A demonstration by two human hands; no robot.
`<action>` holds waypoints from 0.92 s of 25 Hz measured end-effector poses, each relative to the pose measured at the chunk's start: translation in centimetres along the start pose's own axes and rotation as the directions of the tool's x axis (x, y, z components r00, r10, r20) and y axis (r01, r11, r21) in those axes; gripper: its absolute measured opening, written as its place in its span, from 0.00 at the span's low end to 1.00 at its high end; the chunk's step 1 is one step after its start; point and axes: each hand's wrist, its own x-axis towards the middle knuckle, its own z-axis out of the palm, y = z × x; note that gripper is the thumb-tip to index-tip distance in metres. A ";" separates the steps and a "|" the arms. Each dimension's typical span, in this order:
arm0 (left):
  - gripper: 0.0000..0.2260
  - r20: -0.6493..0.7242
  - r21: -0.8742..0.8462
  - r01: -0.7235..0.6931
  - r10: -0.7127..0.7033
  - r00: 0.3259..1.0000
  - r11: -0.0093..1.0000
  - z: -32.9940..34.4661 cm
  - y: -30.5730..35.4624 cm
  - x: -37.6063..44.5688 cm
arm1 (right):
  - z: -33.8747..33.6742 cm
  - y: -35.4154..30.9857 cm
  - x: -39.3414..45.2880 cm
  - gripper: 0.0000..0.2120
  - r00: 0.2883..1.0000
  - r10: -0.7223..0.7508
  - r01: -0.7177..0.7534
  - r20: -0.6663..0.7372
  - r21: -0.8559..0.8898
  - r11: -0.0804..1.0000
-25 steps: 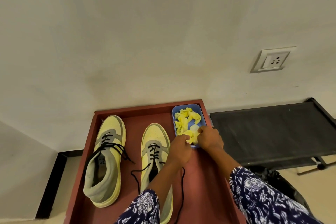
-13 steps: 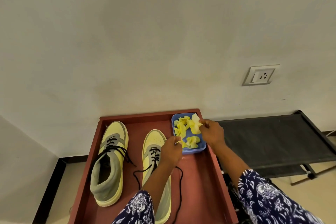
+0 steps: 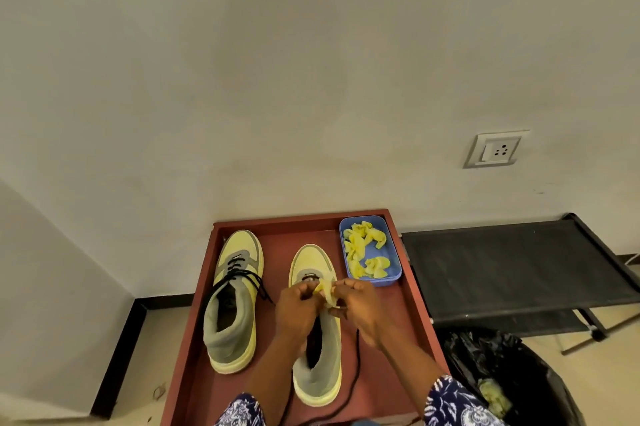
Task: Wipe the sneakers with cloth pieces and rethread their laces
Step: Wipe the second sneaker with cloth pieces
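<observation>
Two yellow and grey sneakers stand on a red-brown table (image 3: 412, 349). The left sneaker (image 3: 233, 301) has black laces threaded and spilling over its side. The right sneaker (image 3: 317, 356) lies partly under my hands, and its loose black lace (image 3: 356, 366) trails along its right side. My left hand (image 3: 298, 313) and my right hand (image 3: 356, 308) meet above this shoe's tongue. Both pinch one small yellow cloth piece (image 3: 327, 292) between them. A blue tray (image 3: 393, 252) at the table's far right corner holds several more yellow cloth pieces (image 3: 363, 252).
A black folding cot (image 3: 512, 263) stands to the right of the table against the wall. A bin lined with a black bag (image 3: 502, 377) sits at the lower right with crumpled yellow cloth inside. A wall socket (image 3: 497, 150) is above the cot.
Both hands drew back from the blue tray toward me, carrying one cloth piece, and now hold it together over the right sneaker.
</observation>
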 end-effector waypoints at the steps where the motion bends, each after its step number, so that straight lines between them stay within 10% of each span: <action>1: 0.13 -0.009 -0.016 0.022 -0.022 1.000 1.000 -0.6 -0.3 -0.4 | 0.4 0.6 -0.5 0.07 1.000 0.009 -0.010 0.024 0.017 1.000; 13: 0.08 -0.018 -0.053 0.077 -0.078 0.997 0.996 -3.2 -2.2 -3.5 | 2.0 2.7 -3.9 0.07 0.993 -0.010 0.008 -0.122 -0.015 1.000; 19: 0.03 -0.128 0.489 0.009 0.061 0.990 0.872 -4.8 -3.3 -4.5 | 0.0 4.2 -4.1 0.10 0.919 -0.031 0.000 -0.393 -0.079 0.997; 23: 0.10 -0.091 0.521 0.045 0.003 0.996 0.853 -4.2 -4.5 -5.1 | 0.6 5.6 -6.0 0.11 0.858 -0.080 -0.045 -0.507 -0.229 0.972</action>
